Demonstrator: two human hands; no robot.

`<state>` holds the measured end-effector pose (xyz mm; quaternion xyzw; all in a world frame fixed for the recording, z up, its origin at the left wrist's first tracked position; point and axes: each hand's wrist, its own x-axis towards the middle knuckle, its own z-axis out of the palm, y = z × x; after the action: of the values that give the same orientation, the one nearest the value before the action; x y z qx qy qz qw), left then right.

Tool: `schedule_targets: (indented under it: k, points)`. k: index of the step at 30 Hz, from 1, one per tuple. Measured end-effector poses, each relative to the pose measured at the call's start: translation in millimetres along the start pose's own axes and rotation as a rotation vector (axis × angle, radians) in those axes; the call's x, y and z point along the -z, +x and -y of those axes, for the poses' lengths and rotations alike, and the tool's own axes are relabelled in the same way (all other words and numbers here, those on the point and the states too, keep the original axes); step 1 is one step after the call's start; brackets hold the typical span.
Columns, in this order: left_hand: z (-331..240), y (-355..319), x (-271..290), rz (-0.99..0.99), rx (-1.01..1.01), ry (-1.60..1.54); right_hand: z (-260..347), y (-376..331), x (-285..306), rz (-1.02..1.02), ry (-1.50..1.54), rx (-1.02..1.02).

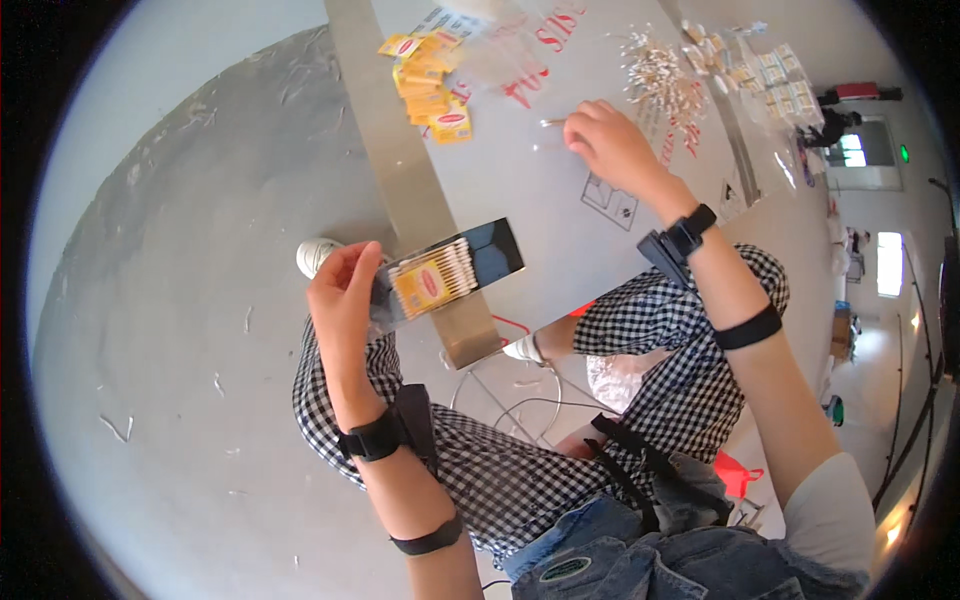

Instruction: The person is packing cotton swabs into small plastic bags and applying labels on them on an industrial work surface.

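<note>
My left hand [345, 297] is closed on the near-left end of a clear plastic pack [385, 316]. In it lie a row of white-tipped cotton swabs [460, 262] and a yellow card [420, 285]. A dark, glossy rectangular panel [497, 250] extends from the pack's right end; whether it is part of the pack, I cannot tell. Farther off to the right, my right hand [603, 142] hovers over or rests on the table, its fingers pinched around a cotton swab [550, 123]. One white tip pokes out to the left of the fingers.
Beyond my right hand spreads a loose heap of cotton swabs [660, 85]. Several filled packs [785, 80] lie at the far right. Yellow cards [425, 85] overlap at the far left of the table [500, 170], beside clear plastic film [495, 50]. My knees are below the table's near edge.
</note>
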<state>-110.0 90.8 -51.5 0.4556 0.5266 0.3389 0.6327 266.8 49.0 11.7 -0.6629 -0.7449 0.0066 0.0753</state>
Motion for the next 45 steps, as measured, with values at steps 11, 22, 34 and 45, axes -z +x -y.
schedule_targets:
  k: [11,22,34,45]
  points:
    - [-3.2,-8.2,-7.7,0.179,0.059,0.046,115.8,8.3,-18.8,0.104,0.182,0.303]
    - [0.6,-6.7,-8.8,0.152,0.034,0.013,133.1,13.0,-20.6,0.147,0.176,0.382]
    - [-5.0,-8.9,-12.3,0.132,0.024,0.044,137.8,21.8,-21.5,0.157,0.229,0.416]
    - [-5.5,-7.1,-12.0,0.151,0.041,0.099,142.5,25.4,-20.2,0.183,0.217,0.381]
